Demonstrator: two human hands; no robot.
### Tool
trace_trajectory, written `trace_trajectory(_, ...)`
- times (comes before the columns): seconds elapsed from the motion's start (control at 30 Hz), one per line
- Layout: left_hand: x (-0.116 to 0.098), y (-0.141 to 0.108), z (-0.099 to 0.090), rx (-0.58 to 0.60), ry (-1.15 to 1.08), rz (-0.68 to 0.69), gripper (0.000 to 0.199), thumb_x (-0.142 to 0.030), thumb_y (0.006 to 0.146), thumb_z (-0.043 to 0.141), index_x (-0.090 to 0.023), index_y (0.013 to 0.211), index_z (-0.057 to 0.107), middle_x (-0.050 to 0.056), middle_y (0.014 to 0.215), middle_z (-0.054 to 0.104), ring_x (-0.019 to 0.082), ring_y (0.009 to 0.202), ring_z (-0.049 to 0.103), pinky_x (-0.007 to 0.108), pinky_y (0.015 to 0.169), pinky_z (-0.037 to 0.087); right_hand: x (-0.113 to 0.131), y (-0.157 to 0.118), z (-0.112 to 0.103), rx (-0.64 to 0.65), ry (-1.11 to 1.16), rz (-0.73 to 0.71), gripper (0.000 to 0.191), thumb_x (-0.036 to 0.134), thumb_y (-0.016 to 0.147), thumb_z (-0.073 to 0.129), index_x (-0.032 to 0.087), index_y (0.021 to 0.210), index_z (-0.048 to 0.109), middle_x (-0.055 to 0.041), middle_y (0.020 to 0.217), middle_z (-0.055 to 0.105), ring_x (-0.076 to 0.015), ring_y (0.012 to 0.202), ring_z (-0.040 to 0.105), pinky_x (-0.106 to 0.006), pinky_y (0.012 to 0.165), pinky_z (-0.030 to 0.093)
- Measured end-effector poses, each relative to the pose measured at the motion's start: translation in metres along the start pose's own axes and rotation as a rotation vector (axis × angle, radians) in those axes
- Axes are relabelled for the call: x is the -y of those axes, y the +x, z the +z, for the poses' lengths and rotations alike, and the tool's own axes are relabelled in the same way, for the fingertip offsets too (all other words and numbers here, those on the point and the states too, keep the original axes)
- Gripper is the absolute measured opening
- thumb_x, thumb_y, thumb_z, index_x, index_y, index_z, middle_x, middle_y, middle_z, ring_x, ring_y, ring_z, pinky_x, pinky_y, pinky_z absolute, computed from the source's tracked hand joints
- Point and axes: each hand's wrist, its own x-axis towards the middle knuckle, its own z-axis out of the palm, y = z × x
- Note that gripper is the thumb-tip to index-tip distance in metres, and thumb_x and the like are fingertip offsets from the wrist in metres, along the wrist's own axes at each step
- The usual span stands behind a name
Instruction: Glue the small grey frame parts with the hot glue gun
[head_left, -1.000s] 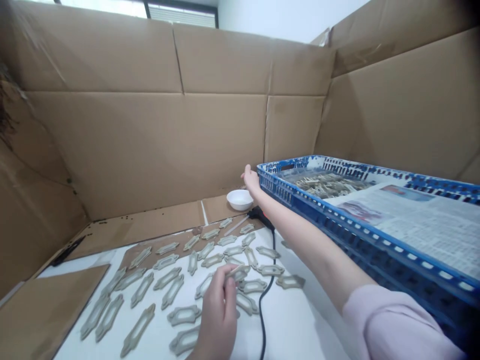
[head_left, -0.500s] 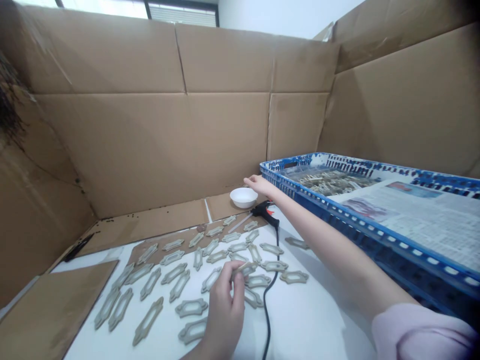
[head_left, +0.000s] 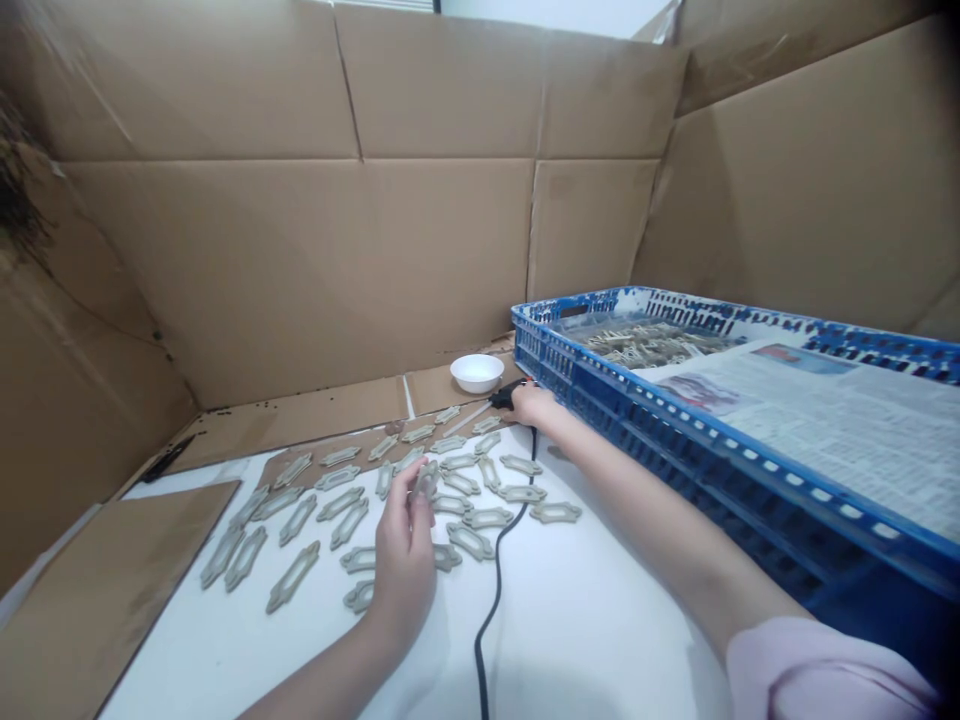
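- Your left hand (head_left: 403, 550) pinches a beige moulded frame piece (head_left: 426, 480), fingers hiding much of it.
- Your right hand (head_left: 531, 406) covers the black glue gun (head_left: 505, 394); can't tell if it's gripping.
- Newspaper (head_left: 787, 420) on the blue crate (head_left: 592, 385): print unreadable.

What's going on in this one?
A person is working over a white sheet inside a cardboard enclosure. Their left hand pinches a small grey-beige frame piece above rows of similar pieces. Their right hand is on a black glue gun, near a white bowl. A blue plastic crate with newspaper sits to the right.
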Motion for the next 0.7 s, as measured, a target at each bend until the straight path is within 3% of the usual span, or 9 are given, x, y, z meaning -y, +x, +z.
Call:
trace_trajectory(0.2, 0.000, 0.001, 0.002, -0.043, -0.007, 0.031, 0.026, -0.033, 0.084, 0.037, -0.022, 0.105, 0.047, -0.003, 0.066, 0.044, 0.012, 0.059, 0.042, 0.025, 0.057, 0.034, -0.003, -0.003, 0.005, -0.063, 0.040, -0.009, 0.032, 0.030, 0.083, 0.051, 0.012, 0.109, 0.050, -0.0096, 0.109, 0.053, -0.0179, 0.093, 0.054, -0.036, 0.078, 0.046)
trace_trajectory(0.5, -0.004, 0.001, 0.001, -0.034, 0.020, 0.015, 0.020, -0.031, 0.084, 0.036, -0.022, 0.100, 0.047, -0.004, 0.064, 0.041, 0.011, 0.058, 0.042, 0.024, 0.055, 0.033, 0.003, -0.021, -0.018, -0.358, 0.161, 0.045, 0.035, 0.029, 0.083, 0.051, 0.010, 0.111, 0.049, -0.0119, 0.113, 0.050, -0.0194, 0.097, 0.053, -0.038, 0.081, 0.045)
trace_trajectory(0.7, -0.002, 0.000, 0.001, -0.038, 0.009, 0.015, 0.022, -0.032, 0.085, 0.037, -0.023, 0.102, 0.046, -0.004, 0.065, 0.043, 0.011, 0.058, 0.043, 0.024, 0.055, 0.034, -0.004, -0.022, -0.027, -0.437, 0.285, -0.040, 0.028, 0.015, 0.079, 0.051, 0.003, 0.105, 0.049, -0.0217, 0.110, 0.046, -0.0237, 0.092, 0.057, -0.031, 0.079, 0.043)
